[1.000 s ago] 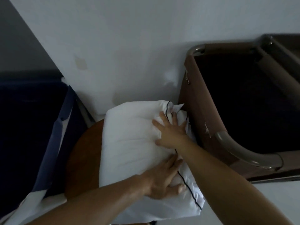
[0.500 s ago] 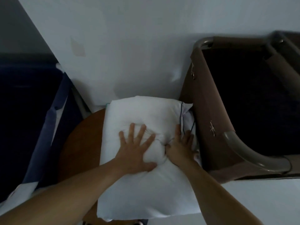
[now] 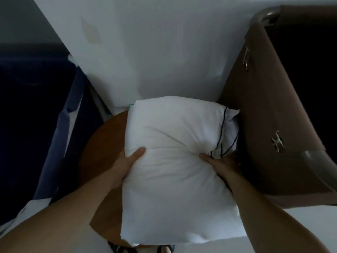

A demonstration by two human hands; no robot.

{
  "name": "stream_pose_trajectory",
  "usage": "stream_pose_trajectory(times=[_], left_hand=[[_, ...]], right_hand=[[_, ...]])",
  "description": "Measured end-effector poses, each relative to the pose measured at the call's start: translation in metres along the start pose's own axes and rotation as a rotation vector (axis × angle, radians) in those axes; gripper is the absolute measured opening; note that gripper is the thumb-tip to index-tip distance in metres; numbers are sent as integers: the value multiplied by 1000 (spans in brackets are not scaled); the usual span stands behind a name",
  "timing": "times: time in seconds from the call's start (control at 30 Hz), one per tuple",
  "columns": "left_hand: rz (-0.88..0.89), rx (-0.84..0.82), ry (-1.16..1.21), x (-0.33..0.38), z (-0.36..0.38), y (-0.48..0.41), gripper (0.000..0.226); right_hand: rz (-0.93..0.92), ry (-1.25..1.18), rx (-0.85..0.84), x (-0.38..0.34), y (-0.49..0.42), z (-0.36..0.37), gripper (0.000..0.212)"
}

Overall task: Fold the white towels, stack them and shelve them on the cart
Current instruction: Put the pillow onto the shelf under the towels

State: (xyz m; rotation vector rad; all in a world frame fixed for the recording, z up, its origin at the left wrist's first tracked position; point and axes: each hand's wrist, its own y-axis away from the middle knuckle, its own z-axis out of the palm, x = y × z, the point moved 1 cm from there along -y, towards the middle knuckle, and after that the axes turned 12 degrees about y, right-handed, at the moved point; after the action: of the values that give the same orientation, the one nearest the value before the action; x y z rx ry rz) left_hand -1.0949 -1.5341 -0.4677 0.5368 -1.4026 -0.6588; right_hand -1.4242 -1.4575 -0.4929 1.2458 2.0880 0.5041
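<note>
**A:** How far along is this? At the far left there's a dark blue fabric bin (image 3: 62, 139), then a round brown wooden table (image 3: 102, 152). The left hand (image 3: 125, 165) grips the left edge of the white bundle (image 3: 173, 189), which lies on the table mid-frame.

**B:** Right hand (image 3: 220, 161) clutches its right edge by the thin dark piping. It's soft, puffy and creased. I'd guess it's folded but not shelved. The smooth brown cart (image 3: 273, 125) is touching it on the right, and I can't see any stack.

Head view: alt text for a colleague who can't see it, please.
The left hand and right hand grip a white pillow by its sides over a round wooden table. A brown cart stands beside it on the right.
</note>
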Motion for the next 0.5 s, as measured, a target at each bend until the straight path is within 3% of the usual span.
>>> stream_pose_trajectory(times=[0.13, 0.2, 0.3, 0.37, 0.43, 0.5], left_hand=[[6, 3, 47, 4, 7, 3, 102], [38, -13, 75, 12, 8, 13, 109], [44, -38, 84, 26, -3, 27, 87], [40, -67, 72, 39, -18, 41, 78], [53, -89, 35, 50, -36, 55, 90], [114, -100, -18, 64, -53, 75, 75]], right_hand=[[-34, 30, 78, -13, 10, -2, 153], [-80, 11, 104, -24, 24, -8, 131], [-173, -32, 163, -34, 46, -12, 101], [-228, -82, 185, -40, 71, -15, 98], [-279, -147, 199, -45, 95, -15, 104], [-292, -215, 181, -48, 112, -9, 108]])
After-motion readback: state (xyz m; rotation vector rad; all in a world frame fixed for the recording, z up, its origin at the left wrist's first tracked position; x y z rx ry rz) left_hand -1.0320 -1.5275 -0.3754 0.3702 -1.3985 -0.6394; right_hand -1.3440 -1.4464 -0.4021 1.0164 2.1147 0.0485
